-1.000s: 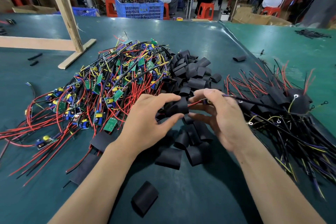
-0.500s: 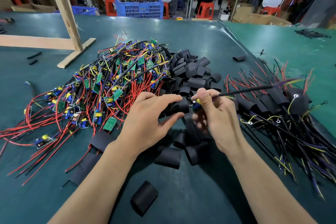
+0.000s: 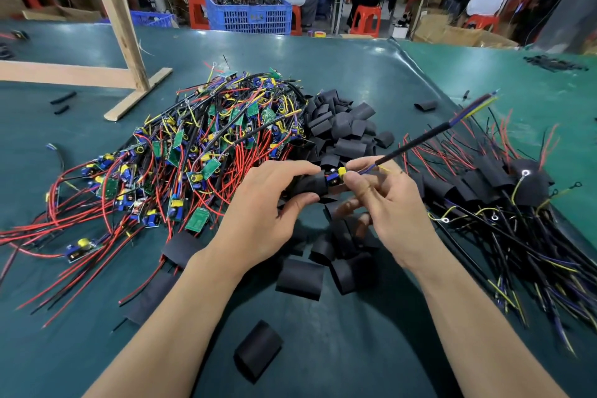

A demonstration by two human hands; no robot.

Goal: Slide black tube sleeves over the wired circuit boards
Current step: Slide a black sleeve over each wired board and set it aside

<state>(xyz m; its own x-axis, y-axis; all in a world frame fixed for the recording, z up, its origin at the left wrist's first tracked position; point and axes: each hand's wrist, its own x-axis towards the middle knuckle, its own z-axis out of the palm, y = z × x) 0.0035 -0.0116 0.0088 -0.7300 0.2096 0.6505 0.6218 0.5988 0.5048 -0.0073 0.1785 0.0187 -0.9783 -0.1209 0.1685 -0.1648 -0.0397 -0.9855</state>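
Note:
My left hand [image 3: 265, 203] grips a black tube sleeve [image 3: 308, 186] between thumb and fingers. My right hand [image 3: 392, 203] pinches a small circuit board [image 3: 334, 176] with blue and yellow parts at the sleeve's right mouth; part of the board sits inside the sleeve. The board's black cable [image 3: 429, 136] sticks up and to the right, ending in blue and yellow wire tips. A big pile of unsleeved wired boards [image 3: 200, 152] lies to the left. Loose black sleeves [image 3: 342, 126] are heaped behind and below my hands.
Sleeved boards with black and red leads [image 3: 504, 191] are piled on the right. Single sleeves [image 3: 257, 350] lie near the front of the green mat [image 3: 323, 365]. A wooden frame [image 3: 122, 42] stands back left. Seated people and a blue crate [image 3: 248, 14] are beyond the table.
The board's cable has swung upward from nearly level to pointing up-right. My right hand has brought the board to the sleeve's mouth, and its blue and yellow parts now show there.

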